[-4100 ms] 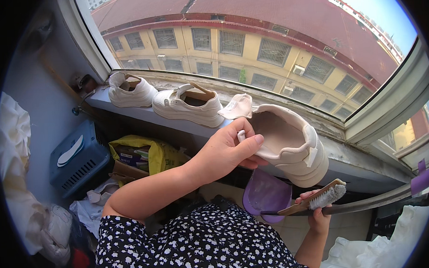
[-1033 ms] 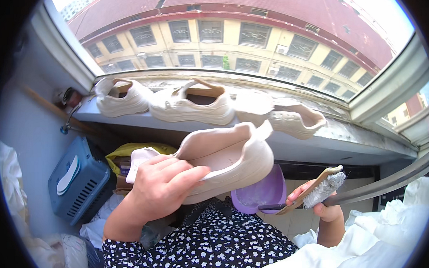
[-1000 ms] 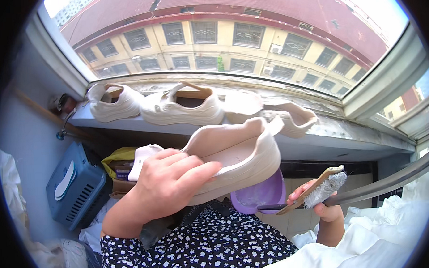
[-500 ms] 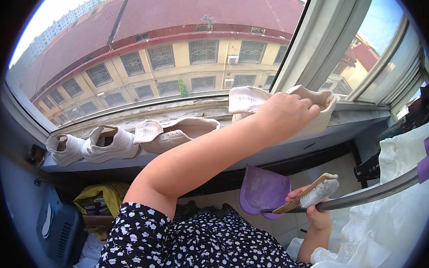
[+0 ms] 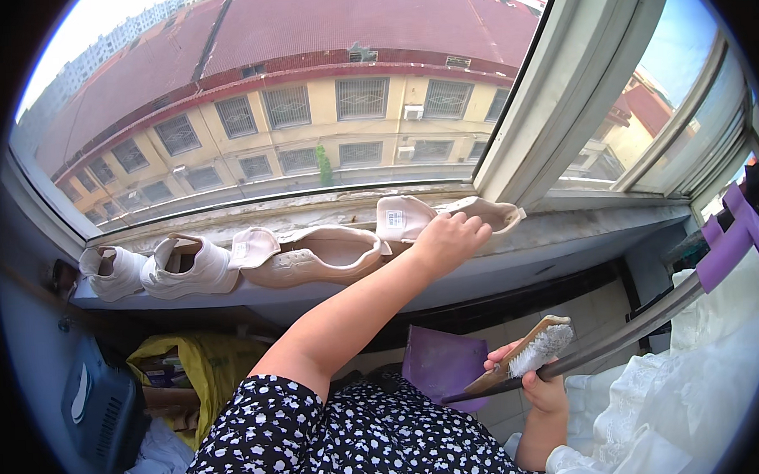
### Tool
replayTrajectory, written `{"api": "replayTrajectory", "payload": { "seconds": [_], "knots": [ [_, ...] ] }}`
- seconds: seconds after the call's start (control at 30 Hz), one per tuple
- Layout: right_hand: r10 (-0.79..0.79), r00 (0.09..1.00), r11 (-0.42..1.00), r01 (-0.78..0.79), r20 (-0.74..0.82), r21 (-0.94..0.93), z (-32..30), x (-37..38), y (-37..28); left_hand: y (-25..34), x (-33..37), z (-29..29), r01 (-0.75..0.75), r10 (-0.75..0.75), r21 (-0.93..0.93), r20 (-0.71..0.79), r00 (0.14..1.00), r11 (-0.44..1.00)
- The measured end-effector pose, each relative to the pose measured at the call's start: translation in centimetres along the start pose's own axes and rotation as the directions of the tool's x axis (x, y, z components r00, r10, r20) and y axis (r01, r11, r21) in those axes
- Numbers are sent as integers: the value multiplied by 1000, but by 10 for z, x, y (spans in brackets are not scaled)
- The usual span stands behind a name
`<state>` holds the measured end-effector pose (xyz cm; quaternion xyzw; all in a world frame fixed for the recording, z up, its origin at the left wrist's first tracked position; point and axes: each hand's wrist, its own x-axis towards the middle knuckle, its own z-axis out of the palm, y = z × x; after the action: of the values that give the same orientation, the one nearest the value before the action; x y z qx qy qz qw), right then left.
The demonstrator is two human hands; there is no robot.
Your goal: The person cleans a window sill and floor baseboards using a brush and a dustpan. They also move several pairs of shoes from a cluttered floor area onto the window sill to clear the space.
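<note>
Knuckles up, my left hand (image 5: 451, 243) is closed on the side of a cream shoe (image 5: 486, 212) at the window sill, partly covering it. The shoe's tongue (image 5: 404, 219) stands folded out to the left. Down at the right, my right hand (image 5: 545, 390) holds a wooden scrub brush (image 5: 540, 348), its pale bristles turned to the right. A dark pole (image 5: 625, 333) crosses by that hand; whether the fingers also touch it I cannot tell. Left of the held shoe sits its cream match (image 5: 322, 254), and beyond that two white shoes (image 5: 188, 267) (image 5: 113, 273).
A window with a pale frame (image 5: 567, 88) rises behind the sill (image 5: 513, 242). Below are a purple dustpan (image 5: 442, 360), a yellow bag (image 5: 212, 360) and a blue crate (image 5: 105, 405). White lace cloth (image 5: 653, 411) and purple straps (image 5: 731, 237) hang at the right.
My left hand has brought the cream shoe left and down to the sill, close beside its match. The brush stays in my right hand. The view has shifted slightly.
</note>
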<state>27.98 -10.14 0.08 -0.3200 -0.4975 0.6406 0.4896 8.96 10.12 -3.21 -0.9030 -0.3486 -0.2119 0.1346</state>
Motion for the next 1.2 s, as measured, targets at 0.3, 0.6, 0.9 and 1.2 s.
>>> {"api": "replayTrajectory", "payload": {
  "seconds": [0.3, 0.6, 0.9, 1.2],
  "knots": [
    [8, 985, 1000, -9, 170, 2, 25, 39, 21, 11, -24, -77, 6, -80, -216, -332, 940, 976],
    [113, 934, 994, -105, 339, -40, 118, 74, 49, -124, -260, -256, 527, -425, -16, -614, 665, 849],
    [216, 839, 976, -166, 499, -144, 245, 115, 75, -217, -506, -307, 763, -852, 507, -100, 514, 401],
    [259, 839, 965, -244, 478, -94, 321, 127, 92, -266, -563, -335, 583, -758, 671, -46, 650, 458]
  ]
}}
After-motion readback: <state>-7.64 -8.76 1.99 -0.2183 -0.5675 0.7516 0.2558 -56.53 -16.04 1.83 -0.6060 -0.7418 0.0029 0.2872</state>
